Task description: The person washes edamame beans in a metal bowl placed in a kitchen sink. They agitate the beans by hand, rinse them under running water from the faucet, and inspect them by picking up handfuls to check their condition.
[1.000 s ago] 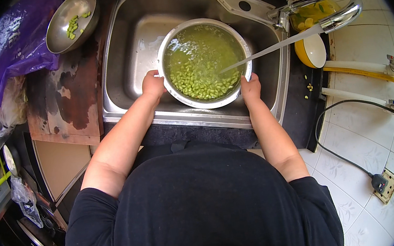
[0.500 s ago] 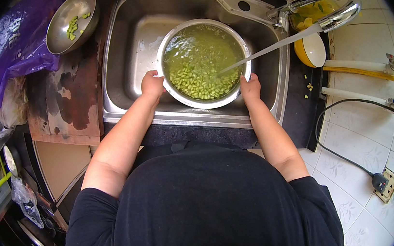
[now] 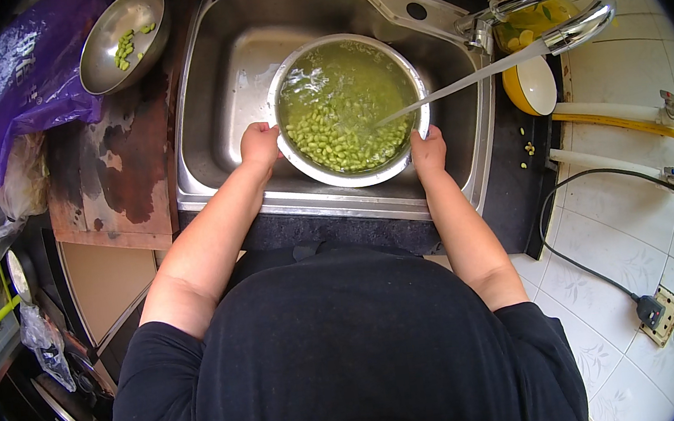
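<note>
A round metal basin (image 3: 291, 159) sits in the steel sink (image 3: 240, 55), full of greenish water. Many shelled green beans (image 3: 333, 140) lie gathered in its near half. My left hand (image 3: 261, 145) grips the basin's left rim, thumb over the edge, the other fingers hidden beneath or behind it. On the right rim, my right hand (image 3: 428, 151) holds on in the same way. From the curved chrome faucet (image 3: 583, 33) a stream of water (image 3: 480, 78) runs slantwise into the basin's right side.
Left of the sink stands a metal bowl (image 3: 99, 59) with several green beans, beside a purple plastic bag (image 3: 46, 69). A yellow bowl with white inside (image 3: 537, 86) rests right of the faucet. Loose beans (image 3: 528, 147) lie on the black counter. A plug (image 3: 650, 310) sits in a wall socket.
Water keeps running and its surface ripples differently. The beans have shifted slightly in the basin; both hands stay on the rim.
</note>
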`<control>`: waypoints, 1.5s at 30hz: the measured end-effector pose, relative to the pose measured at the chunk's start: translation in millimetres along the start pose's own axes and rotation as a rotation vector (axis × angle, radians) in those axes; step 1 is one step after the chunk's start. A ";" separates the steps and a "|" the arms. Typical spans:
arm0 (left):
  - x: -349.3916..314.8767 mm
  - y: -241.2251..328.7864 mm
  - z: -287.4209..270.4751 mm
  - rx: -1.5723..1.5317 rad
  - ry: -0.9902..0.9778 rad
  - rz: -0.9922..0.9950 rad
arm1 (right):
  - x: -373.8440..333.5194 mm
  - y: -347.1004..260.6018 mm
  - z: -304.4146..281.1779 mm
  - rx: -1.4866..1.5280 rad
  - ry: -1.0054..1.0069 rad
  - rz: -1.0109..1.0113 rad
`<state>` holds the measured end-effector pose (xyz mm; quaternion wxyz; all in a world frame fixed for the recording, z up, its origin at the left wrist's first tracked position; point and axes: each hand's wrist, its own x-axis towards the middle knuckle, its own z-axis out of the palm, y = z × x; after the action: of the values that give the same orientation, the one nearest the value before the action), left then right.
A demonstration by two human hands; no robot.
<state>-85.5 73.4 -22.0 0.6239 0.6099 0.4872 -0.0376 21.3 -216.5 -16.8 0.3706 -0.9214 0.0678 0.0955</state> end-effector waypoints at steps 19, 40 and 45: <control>2.8 -3.6 -1.3 -0.035 0.001 0.045 | 1.9 5.0 2.8 0.087 -0.001 -0.018; -5.0 5.4 -1.8 -0.066 -0.012 0.007 | 7.6 13.0 4.8 0.132 -0.033 -0.029; -4.4 4.7 -2.6 -0.070 -0.025 -0.004 | 5.7 9.8 4.1 0.127 -0.015 -0.028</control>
<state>-86.2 74.3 -15.2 0.6507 0.5862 0.4816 -0.0297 24.5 -221.0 -27.5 0.4301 -0.8961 0.0579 0.0929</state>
